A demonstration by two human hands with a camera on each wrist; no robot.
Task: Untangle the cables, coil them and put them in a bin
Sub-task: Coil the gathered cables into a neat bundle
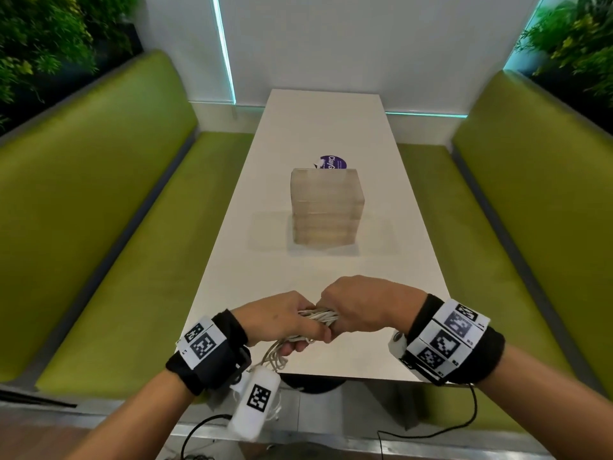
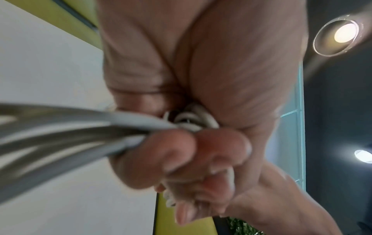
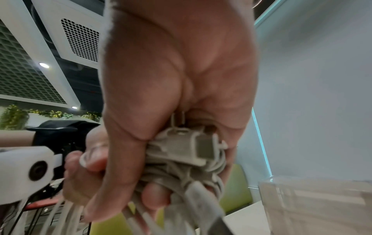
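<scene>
At the lower left of the head view the left hand is curled round a bundle of white cables, with loose strands drooping from under its fingers past the near edge of the table. The left wrist view shows the same grip from below: fingers wrapped over several pale cords that run off blurred toward the left of the frame. Just to the right, knuckle to knuckle with it, the right hand is clenched on the other side of the bundle; its wrist view shows a blocky grey plug bunched among the loops inside the fist. These cords look light, limp and smooth-jacketed, so they will likely sag and slip loop over loop; I would judge the firmest hold to be at the plug ends or across the whole gathered bunch, not on one strand. Higher up, at mid-frame, a clear plastic bin stands on the table well apart from the hands; its blurred walls make the contents hard to tell, though no cable shows inside.
</scene>
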